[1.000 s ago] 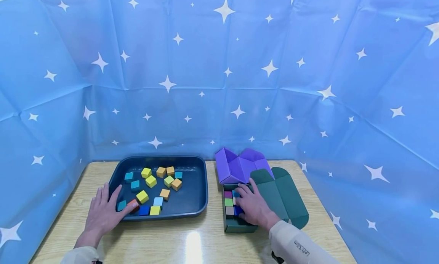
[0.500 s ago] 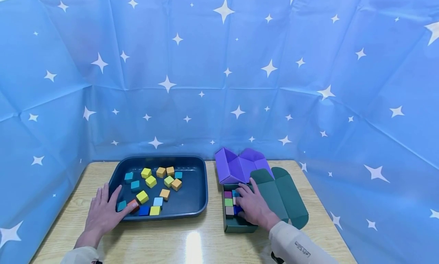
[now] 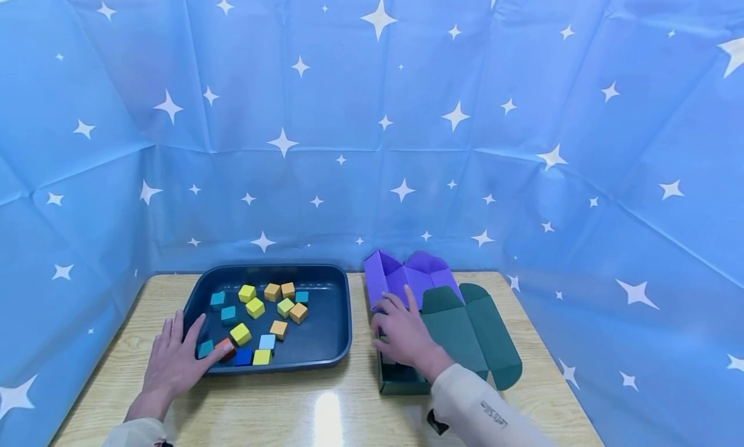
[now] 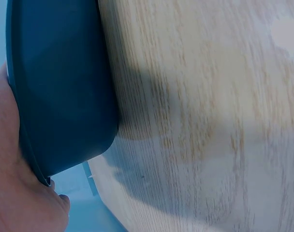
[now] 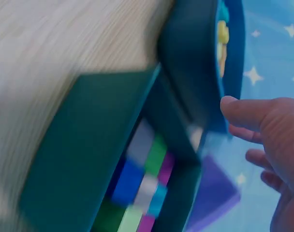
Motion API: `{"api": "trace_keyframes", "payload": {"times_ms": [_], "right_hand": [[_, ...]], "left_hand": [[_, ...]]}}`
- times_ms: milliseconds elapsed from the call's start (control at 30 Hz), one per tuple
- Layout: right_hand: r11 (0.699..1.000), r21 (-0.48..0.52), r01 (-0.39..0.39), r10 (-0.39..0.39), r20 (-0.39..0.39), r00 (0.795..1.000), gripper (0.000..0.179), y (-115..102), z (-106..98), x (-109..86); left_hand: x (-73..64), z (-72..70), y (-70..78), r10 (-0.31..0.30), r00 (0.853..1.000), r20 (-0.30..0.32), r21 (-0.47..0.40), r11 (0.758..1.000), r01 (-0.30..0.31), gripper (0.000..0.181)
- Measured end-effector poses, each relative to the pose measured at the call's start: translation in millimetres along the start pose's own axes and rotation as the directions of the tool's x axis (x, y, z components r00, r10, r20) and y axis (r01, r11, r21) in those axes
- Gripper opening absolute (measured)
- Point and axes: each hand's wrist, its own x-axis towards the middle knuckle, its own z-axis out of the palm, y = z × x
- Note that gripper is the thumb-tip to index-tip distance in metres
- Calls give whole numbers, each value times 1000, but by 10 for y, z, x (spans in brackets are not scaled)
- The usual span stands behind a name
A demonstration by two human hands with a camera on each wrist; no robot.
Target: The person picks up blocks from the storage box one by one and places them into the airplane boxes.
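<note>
My left hand rests on the left rim of a dark blue tray, fingers spread. Its thumb lies over a red cube inside. Around it in the tray are several cubes, among them a yellow cube, a dark blue cube and a teal cube. My right hand hovers above the green box, loosely bent and holding nothing. In the right wrist view, packed cubes show inside that box, including a blue cube, a grey cube and a green cube.
Behind the green box stands an opened purple box. The green lid lies folded out to the right. Everything is on a wooden table, with a blue star-patterned sheet around the back and sides.
My right hand has risen out of the green box and shifted left and away from me, fingers now free of the cubes. My left hand has stayed on the tray.
</note>
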Motion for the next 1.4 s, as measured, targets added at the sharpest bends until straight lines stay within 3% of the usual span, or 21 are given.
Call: {"api": "trace_keyframes", "payload": {"times_ms": [300,600,933,1400], "right_hand": [[1000,9,-9,8,101,995,29,-639,141,491],[1000,-9,-17,18,110,994,39,-1108,298,910],[996,-9,-83,84,120,989,42,-1255,527,1087],[994,-61,-92,99,131,986,42,-1322,718,1240]], "left_hand": [[-1,8,8,8,1000,3,-11,1000,-8,104],[-14,-10,-16,-7,1000,12,-3,1000,7,104],[-10,-8,19,6,1000,-16,-6,1000,-6,104],[14,17,1,-13,1000,-19,5,1000,13,104]]}}
